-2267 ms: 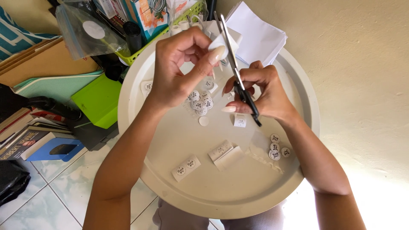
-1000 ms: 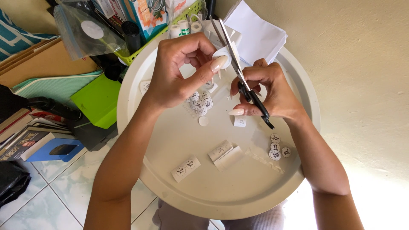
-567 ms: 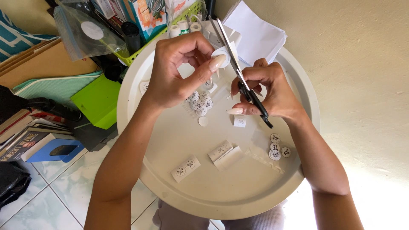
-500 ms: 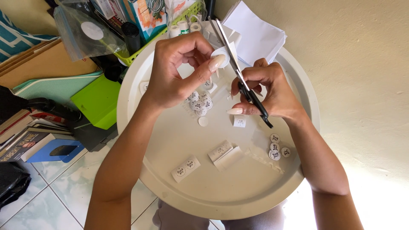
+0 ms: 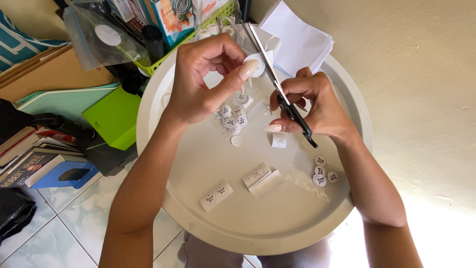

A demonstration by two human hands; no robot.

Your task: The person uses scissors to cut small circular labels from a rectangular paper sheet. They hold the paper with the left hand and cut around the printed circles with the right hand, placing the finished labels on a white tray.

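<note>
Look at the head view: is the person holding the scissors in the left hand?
No. The scissors are gripped in the right hand, while the left hand pinches a small round white paper disc.

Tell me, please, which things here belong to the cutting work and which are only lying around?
In use:
- scissors in the right hand
- small round paper piece held by the left hand
- pile of cut round labels
- uncut label strips
- round white tray

Lying about:
- green basket
- clear zip bag
- books
- white paper sheets
</note>
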